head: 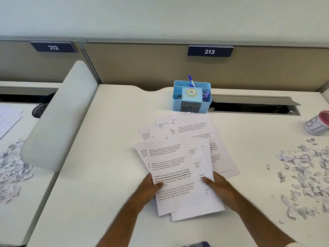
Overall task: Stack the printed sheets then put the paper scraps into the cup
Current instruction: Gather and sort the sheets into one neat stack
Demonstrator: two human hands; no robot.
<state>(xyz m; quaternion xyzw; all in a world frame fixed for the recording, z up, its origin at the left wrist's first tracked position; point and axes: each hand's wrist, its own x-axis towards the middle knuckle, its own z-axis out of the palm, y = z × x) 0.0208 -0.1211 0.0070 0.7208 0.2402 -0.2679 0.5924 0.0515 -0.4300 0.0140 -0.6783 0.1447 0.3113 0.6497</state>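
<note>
- Left hand (148,188) grips the near left edge of the front sheets (179,175), thumb on top of the printed text and fingers tucked out of sight beneath the paper.
- Right hand (219,188) mirrors it on the right edge, thumb pressed down on the top page, the rest of the hand under or beside the pile, so both hands are clamped on paper.
- Sheets are still fanned out across the middle of the counter (106,139), corners sticking out at different angles, with the far ones reaching up close to the blue desk organiser (192,97).
- Judging by that spread, the stacking step is under way and far from finished; only the nearest few pages look gathered.
- Next move, as I read it, calls for sweeping the far pages in under the held ones, then squaring the edges, perhaps by tapping the pile on the counter.
- Paper scraps (302,175) lie scattered well off to the right, untouched by either hand.
- Cup (318,123), white with a red rim, lies tipped on its side at the far right edge, above the scraps.
- That second step looks not yet begun, and the cup will probably need setting upright first.
- More scraps (12,168) sit on the neighbouring desk beyond the white divider (58,118); whether they count for this job I cannot tell.
</note>
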